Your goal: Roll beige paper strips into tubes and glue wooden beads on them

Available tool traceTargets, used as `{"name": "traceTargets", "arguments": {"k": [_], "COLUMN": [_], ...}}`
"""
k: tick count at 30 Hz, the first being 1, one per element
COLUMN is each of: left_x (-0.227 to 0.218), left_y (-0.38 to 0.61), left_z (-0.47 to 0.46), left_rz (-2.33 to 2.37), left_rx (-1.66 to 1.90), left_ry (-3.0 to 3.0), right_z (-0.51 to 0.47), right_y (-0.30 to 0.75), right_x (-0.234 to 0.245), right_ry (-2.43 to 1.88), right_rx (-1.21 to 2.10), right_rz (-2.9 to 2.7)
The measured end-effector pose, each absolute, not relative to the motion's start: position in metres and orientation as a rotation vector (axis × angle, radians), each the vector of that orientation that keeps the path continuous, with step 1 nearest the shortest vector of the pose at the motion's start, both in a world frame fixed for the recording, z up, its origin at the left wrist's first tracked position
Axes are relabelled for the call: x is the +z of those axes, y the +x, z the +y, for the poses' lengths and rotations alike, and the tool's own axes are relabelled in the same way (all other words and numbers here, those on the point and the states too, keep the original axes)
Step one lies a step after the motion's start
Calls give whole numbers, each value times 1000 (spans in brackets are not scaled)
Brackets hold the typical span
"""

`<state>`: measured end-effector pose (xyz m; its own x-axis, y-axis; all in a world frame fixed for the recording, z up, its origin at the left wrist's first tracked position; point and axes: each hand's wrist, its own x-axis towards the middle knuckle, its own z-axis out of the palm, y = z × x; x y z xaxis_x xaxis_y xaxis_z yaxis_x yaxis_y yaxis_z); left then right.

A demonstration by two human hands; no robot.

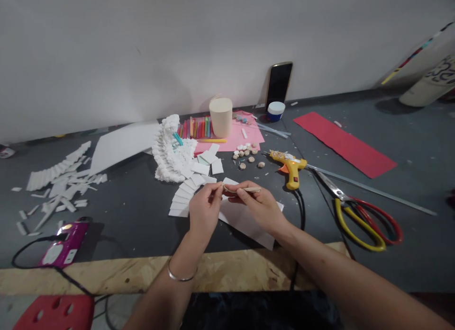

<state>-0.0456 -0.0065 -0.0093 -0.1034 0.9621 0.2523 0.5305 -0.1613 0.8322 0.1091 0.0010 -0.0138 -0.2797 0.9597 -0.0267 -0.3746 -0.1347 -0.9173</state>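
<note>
Meeting near the middle of the tabletop (138,216), the two hands work fingertip to fingertip. The left hand (204,204), a silver bangle (181,279) at its wrist, pinches a small pale piece (223,188); fingers cover most of it, so its shape cannot be told. The right hand (261,207) grips a slim beige stick (253,190) between thumb and fingers, one end pointing at the pinched piece; whether they touch is hidden.

Taking these joined fingertips as the dial's centre, with the wall at 12 o'clock, a white card (249,223) lies at 5, partly under the right hand. Overlapping white strips (181,200) fan out at 9, just beside the left hand. A ruffled white form (167,152) sits at 10. At 11, coloured sticks (199,127) lie in a row beside a cream cup (221,119), which stands upright at 12. Small pale rounds (245,152) cluster at 1, with a dark phone (279,84) leaning on the wall farther that way. A yellow glue gun (292,169) rests at 2, and a red strip (344,143) lies beyond it. Large scissors (341,193) with red and yellow handles lie at 3, blades slightly parted. White scraps (64,192) spread far out at 9, and a purple device (66,245) with a cable sits at 8.
</note>
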Motion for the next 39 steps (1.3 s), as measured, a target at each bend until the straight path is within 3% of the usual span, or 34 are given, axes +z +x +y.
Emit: {"name": "traceTargets", "arguments": {"k": [6,17,39], "left_x": [-11,-7,-11], "left_y": [-46,-48,-43], "left_z": [-7,3,3], "left_rz": [1594,1278,1352], "left_rx": [1191,1234,1348], "left_ry": [1721,1159,1158], "right_z": [2,2,2], "right_y": [110,113,117], "right_x": [-14,-12,-18], "right_ry": [-833,-866,-987], "right_rx": [1599,1490,1382], "right_rz": [-1056,-1175,-1315]}}
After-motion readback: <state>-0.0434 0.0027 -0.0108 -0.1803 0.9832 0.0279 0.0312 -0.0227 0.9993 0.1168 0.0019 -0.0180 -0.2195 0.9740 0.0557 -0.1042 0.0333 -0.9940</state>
